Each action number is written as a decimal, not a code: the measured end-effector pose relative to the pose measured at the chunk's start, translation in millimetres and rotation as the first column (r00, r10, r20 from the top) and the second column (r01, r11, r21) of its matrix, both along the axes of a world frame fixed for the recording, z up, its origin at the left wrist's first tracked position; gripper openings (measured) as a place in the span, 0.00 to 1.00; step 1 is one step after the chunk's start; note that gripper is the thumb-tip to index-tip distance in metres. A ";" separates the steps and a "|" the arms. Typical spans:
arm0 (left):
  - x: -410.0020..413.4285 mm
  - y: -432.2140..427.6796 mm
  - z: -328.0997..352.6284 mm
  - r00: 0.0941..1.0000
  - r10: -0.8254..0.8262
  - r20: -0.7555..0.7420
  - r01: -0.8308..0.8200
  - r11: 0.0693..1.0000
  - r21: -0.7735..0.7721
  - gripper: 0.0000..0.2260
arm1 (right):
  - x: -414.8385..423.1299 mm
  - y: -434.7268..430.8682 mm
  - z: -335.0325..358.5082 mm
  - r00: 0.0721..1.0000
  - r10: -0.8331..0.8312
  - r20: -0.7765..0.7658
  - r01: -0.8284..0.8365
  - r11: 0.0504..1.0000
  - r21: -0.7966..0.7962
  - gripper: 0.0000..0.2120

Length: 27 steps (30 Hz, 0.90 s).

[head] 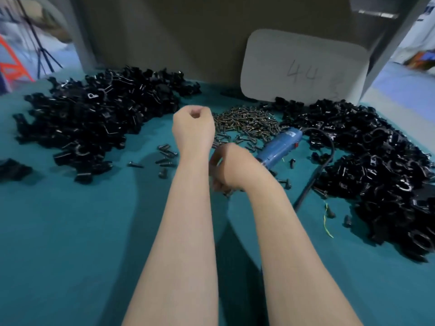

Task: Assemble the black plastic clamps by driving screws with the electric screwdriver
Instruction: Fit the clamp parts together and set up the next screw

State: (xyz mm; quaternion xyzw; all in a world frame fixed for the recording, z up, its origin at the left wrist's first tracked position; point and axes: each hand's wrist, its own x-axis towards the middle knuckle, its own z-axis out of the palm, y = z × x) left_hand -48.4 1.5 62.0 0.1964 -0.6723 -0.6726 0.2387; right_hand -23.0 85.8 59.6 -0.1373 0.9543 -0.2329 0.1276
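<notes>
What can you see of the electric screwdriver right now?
The electric screwdriver is a blue, plastic-looking cylinder lying on its side on the teal table cover, beside the screw pile, nose toward the person. A red switch and pale label show near its tail, where a black cable leaves, loops and runs back. The right hand hides the nose; whether it has a grip there is unclear.

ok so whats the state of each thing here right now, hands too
left hand: raised, fingers curled in a fist
right hand: fingers curled, blurred, contents unclear
electric screwdriver: lying down, tip hidden behind right hand
screws: loose pile
black clamps: loose heaps, left and right
white card: propped upright
</notes>
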 end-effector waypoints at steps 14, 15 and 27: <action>-6.8 -91.6 7.9 0.868 0.480 -0.128 -0.377 0.804 0.461 0.05 | -59.0 -125.9 -23.0 0.973 0.058 -0.222 -0.167 0.841 -0.514 0.16; -5.7 -98.7 12.1 0.844 0.516 -0.146 -0.406 0.794 0.453 0.05 | -57.5 -140.4 -25.9 0.965 0.138 -0.225 -0.237 0.830 -0.505 0.15; -8.1 -105.6 9.4 0.795 0.574 -0.196 -0.400 0.739 0.543 0.07 | -51.9 -138.8 -20.4 0.988 -0.139 -0.073 0.027 0.606 -0.795 0.01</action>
